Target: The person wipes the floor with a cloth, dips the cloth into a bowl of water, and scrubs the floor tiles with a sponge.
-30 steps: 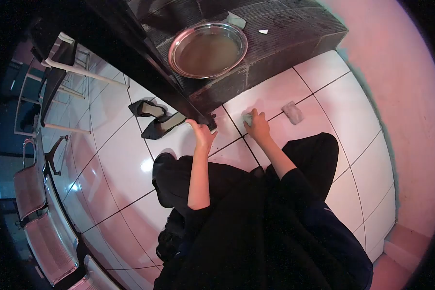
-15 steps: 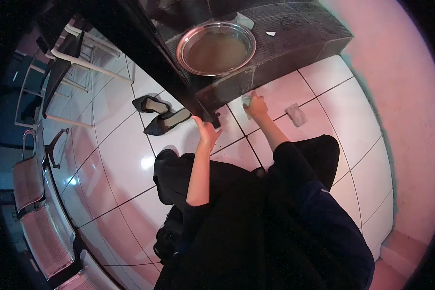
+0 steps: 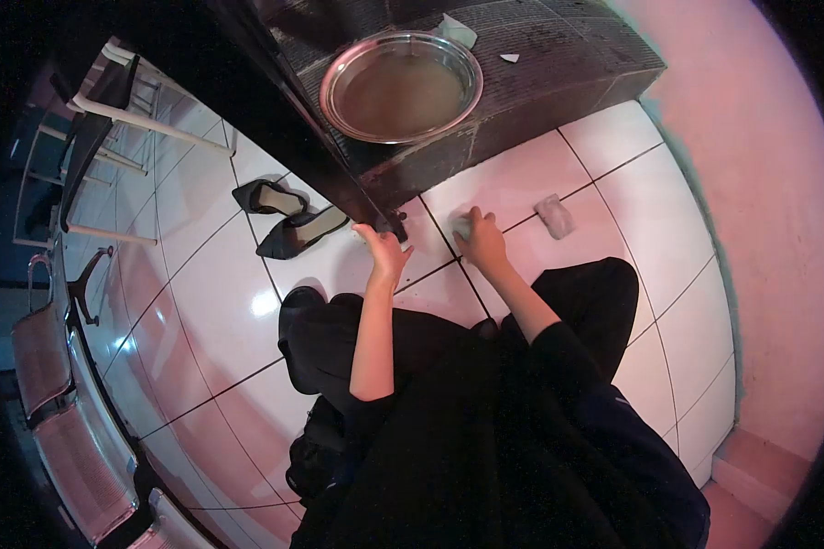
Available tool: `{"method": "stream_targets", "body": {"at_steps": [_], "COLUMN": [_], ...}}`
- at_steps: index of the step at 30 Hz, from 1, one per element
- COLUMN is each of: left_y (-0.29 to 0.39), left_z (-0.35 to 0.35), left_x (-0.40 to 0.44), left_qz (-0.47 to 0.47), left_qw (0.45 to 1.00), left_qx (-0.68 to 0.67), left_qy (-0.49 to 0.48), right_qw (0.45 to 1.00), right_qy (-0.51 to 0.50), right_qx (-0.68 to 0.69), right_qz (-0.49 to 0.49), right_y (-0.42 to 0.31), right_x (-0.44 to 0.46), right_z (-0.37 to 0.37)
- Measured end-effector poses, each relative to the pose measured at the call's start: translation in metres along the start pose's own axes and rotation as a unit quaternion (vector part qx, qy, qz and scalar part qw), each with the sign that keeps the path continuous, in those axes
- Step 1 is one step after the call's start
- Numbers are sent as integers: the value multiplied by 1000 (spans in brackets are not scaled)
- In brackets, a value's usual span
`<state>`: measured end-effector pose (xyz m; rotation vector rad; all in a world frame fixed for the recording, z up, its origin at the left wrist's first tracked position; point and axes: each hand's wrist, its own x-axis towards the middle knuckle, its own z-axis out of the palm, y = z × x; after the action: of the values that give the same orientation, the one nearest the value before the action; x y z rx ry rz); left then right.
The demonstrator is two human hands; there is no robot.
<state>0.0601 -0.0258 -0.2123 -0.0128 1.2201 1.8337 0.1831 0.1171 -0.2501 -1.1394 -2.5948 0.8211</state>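
My left hand (image 3: 383,258) is at the lower end of a tall black panel (image 3: 330,165), its thumb and fingers spread and seeming to rest against the panel's edge. Low over the white floor tiles, my right hand (image 3: 483,245) has its fingers curled on a small pale wad (image 3: 462,224), mostly hidden, so its material is unclear. A crumpled greyish-pink cloth (image 3: 555,217) lies on the floor to the right of that hand. On the dark tiled step (image 3: 558,82) sits a round metal basin (image 3: 476,101) with murky brown water (image 3: 398,96).
A pair of black pointed shoes (image 3: 298,229) stands left of the panel. Pale scraps (image 3: 458,32) lie on the step behind the basin. Metal bench seats (image 3: 82,457) line the left side, with white-legged chairs (image 3: 146,128) beyond. A pink wall (image 3: 760,183) rises at right.
My right hand has come back from near the step toward my body, with the pale wad under its fingers. My left hand stays at the panel's end. The view has shifted slightly.
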Motion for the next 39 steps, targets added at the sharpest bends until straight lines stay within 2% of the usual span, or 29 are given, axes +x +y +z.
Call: {"method": "stream_targets", "body": {"at_steps": [4,9,14,16,19,23,28,31,34,37,39], "left_y": [0,4,2,0,-1,-5,9,0,5,-12,-12], "left_z": [2,2,-4,-11,-17,-12,5,-8,4,-23,-26], "left_x": [-2,-6,1,7,11,15,-6,6,-4,21,20], "left_qz": [10,10,8,11,3,7,-8,-11,-12,-48,-37], "left_qw": [999,999,1000,998,995,994,999,999,1000,998,999], "left_qx": [-32,-11,12,45,100,67,37,-4,6,-23,-5], "left_qy": [-8,-31,-6,49,28,91,7,-30,-5,14,-8], "right_qw": [1000,999,1000,1000,1000,1000,1000,1000,999,999,999], "right_qy": [7,-6,7,24,2,-19,-7,-3,-17,-25,-29], "right_qx": [-11,-26,-13,0,-8,-2,-18,-12,-42,-19,-27], "right_qz": [13,25,6,-12,-12,-1,-5,-24,-12,-14,-11], "right_y": [-13,-27,-17,-10,1,-1,-19,-26,-36,-29,-18], "right_x": [40,66,40,12,-28,-37,9,42,55,30,7], "right_z": [7,7,9,8,-1,-5,8,18,15,11,9]}}
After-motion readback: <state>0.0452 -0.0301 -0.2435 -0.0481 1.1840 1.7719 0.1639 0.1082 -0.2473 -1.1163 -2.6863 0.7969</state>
